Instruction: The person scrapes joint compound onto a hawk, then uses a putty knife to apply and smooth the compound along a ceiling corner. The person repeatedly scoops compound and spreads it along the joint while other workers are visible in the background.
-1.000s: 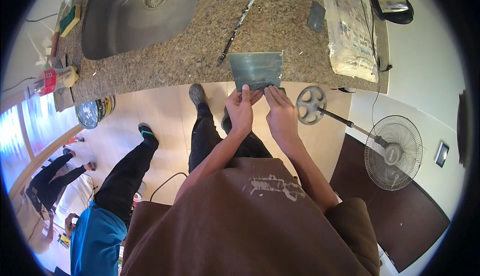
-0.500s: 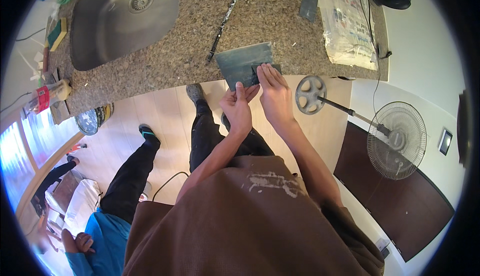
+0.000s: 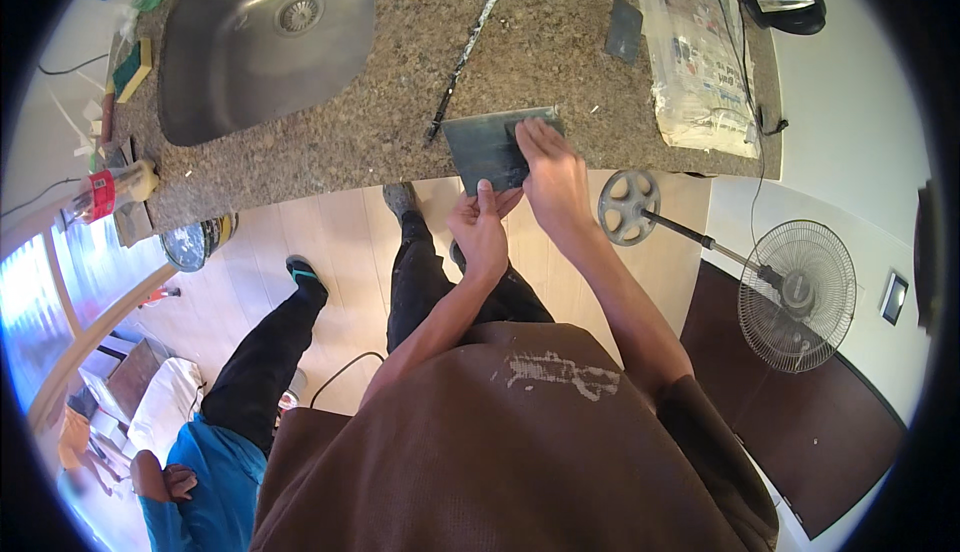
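Observation:
My left hand (image 3: 480,229) grips the near edge of a flat, dark grey rectangular plate (image 3: 480,148), thumb on top and fingers underneath. The plate lies tilted over the counter's front edge. On its right half my right hand (image 3: 555,177) presses with fingers together, covering a small dark sheet (image 3: 514,157) that looks like sandpaper; most of this piece is hidden. Just beyond the plate's left corner lies a paint-spattered black stick (image 3: 462,67). A separate dark grey sheet (image 3: 624,30) rests farther right on the speckled counter (image 3: 560,62).
Left is a steel sink (image 3: 265,102), with a sponge (image 3: 131,70) and a jar (image 3: 108,192) beside it. Plastic-covered newspaper (image 3: 700,62) lies right, near a cable. A standing fan (image 3: 797,295) is at the right. Another person in a blue top (image 3: 205,482) is at lower left.
My right hand has slid its fingers up the plate toward the far edge, and the dark piece under them has shifted. The whole view has moved slightly.

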Demonstrator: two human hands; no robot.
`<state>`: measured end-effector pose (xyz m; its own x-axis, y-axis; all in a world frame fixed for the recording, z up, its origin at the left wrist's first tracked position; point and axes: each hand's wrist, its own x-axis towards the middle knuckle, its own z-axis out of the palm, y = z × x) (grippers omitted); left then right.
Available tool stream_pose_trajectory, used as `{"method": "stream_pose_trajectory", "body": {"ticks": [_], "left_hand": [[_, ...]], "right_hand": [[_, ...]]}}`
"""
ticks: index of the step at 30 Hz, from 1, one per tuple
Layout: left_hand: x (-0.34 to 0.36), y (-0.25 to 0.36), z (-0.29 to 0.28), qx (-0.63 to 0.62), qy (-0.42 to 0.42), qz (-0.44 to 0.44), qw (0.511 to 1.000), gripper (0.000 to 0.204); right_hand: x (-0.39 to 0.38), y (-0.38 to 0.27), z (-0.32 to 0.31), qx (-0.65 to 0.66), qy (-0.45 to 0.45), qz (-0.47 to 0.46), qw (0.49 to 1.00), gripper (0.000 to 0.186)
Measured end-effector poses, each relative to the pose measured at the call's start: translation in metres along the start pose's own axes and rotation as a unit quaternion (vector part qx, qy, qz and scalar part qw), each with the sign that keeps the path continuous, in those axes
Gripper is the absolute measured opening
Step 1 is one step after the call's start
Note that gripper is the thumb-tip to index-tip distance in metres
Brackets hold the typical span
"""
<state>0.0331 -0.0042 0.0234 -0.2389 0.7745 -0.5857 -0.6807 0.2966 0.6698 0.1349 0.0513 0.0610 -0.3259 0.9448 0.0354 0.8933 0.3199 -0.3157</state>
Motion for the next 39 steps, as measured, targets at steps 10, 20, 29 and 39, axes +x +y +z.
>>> {"method": "stream_pose_trajectory", "body": {"ticks": [10,20,29,39], "left_hand": [[0.002,-0.002,-0.011,0.038,-0.039,0.040,0.998,0.031],[-0.038,0.046,-0.002,0.433,-0.109,0.403,0.799,0.050],[-0.028,0.016,0.016,-0.020,0.070,0.034,0.997,0.043],[0.016,-0.003,0.010,0.014,-0.007,-0.071,0.997,0.040]], "right_hand": [[0.028,0.011,-0.022,0.041,0.055,0.022,0.997,0.054],[-0.052,0.002,-0.075,0.456,0.160,0.293,0.825,0.034],[-0.060,-0.009,-0.043,0.182,0.135,0.122,0.966,0.031],[-0.055,-0.013,-0.016,0.067,0.100,0.012,0.993,0.038]]}}
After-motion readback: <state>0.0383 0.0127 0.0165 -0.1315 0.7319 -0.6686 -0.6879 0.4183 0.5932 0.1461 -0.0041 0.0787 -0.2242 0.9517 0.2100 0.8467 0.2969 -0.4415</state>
